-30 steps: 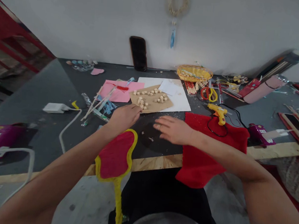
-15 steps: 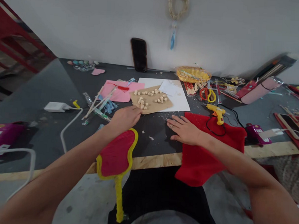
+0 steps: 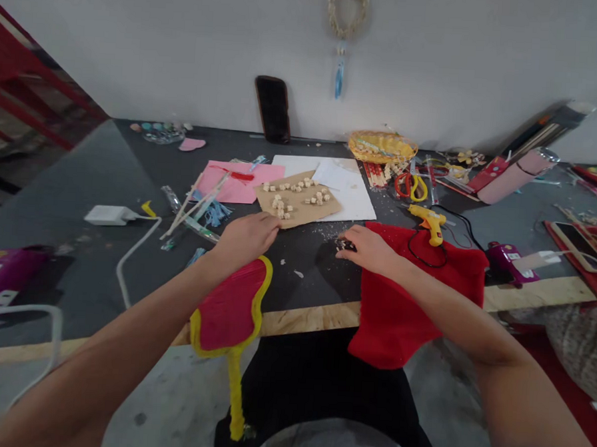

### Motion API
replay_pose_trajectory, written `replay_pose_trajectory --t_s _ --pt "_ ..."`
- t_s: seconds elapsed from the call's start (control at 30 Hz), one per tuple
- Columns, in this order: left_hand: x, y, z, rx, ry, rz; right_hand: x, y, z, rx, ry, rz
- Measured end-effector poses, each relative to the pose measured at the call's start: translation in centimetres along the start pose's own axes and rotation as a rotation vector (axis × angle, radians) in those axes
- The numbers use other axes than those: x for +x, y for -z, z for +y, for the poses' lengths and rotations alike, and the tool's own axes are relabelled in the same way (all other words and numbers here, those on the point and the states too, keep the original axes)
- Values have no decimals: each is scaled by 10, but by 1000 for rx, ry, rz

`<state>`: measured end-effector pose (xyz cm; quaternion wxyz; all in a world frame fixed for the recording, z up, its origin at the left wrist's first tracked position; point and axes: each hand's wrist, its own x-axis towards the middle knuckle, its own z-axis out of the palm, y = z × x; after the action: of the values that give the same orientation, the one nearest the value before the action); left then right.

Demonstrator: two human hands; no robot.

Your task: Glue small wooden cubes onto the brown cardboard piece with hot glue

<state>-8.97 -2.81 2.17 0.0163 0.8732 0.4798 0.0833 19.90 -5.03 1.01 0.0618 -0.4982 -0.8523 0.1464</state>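
My left hand (image 3: pixel 247 239) is closed at the near edge of a piece of brown paper (image 3: pixel 299 207), its fingertips pressed together there. Small pale cube-like pieces (image 3: pixel 282 208) lie on this paper in several clusters. My right hand (image 3: pixel 370 248) is curled just above the dark table, by the left edge of a red cloth (image 3: pixel 419 303). Something small and dark with pale specks shows at its fingertips, too unclear to name. Below my left forearm, a pink fan-shaped piece (image 3: pixel 231 307) with fuzzy yellow edging hangs over the table edge, its yellow handle above my lap.
A yellow glue gun (image 3: pixel 428 223) rests on the red cloth, with scissors (image 3: pixel 411 187) and a yellow basket (image 3: pixel 382 146) behind. Pink sheet (image 3: pixel 230 185), sticks and a white charger (image 3: pixel 111 215) lie left. A phone (image 3: pixel 273 109) leans on the wall. Pale crumbs dot the tabletop (image 3: pixel 307 250).
My right hand, flat with spread fingers before, has now curled its fingers together near the same spot. My left hand stays at the brown paper's edge. The view has shifted slightly.
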Motion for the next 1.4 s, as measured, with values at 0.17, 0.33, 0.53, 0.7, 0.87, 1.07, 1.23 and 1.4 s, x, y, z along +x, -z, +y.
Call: replay_pose_trajectory --t_s 0.17,0.33,0.53,0.7,0.87,1.07,1.23,1.4 --pt "-2 0 1 75 -2 -39 6 1 -12 -64 -39 -46" --pt "-7 0 1 52 -14 -40 10 7 -19 -214 -67 -120" --pt "-16 3 3 43 -29 -14 12 15 -19 -202 3 -176" --pt "-19 4 3 36 -27 -25 12 17 -17 -200 21 -181" --pt "-19 2 2 35 -46 -8 12 13 -12 -160 -6 -93" --pt "-21 1 1 36 -51 4 12 12 -12 -23 14 -39" --pt "-20 3 4 32 -59 -3 18 8 -21 -146 59 -132" --pt "-22 2 5 23 -88 30 25 11 -25 -227 77 -183"
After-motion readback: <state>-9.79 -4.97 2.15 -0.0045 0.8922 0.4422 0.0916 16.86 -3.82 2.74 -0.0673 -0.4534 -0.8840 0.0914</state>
